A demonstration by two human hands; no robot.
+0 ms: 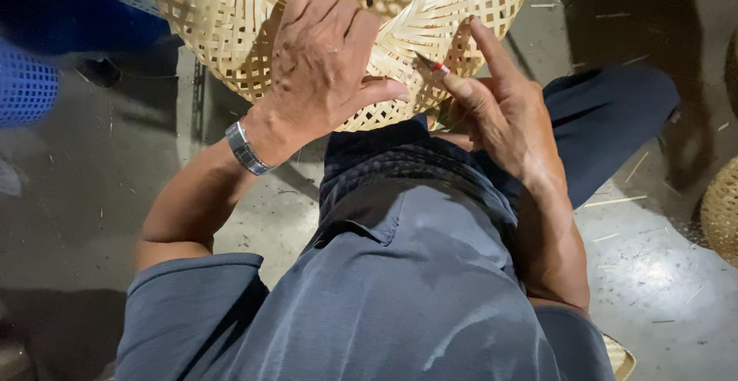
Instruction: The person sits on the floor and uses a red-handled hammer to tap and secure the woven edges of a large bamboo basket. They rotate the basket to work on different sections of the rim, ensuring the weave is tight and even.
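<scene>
Two hands on one big woven bamboo basket (231, 19), far centre, above the knees. Left hand (327, 66) spread flat against the weave. Right hand (500, 112) pinching a small red-tipped blade (432, 65) at the rim, forefinger outstretched. Blue crate (27, 81) far left. Second basket (723, 212) right.

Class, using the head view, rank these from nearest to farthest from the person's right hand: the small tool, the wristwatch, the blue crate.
1. Small tool: held in the right hand, against the woven basket.
2. Wristwatch: on the left wrist, middle-left.
3. Blue crate: far left edge.
</scene>
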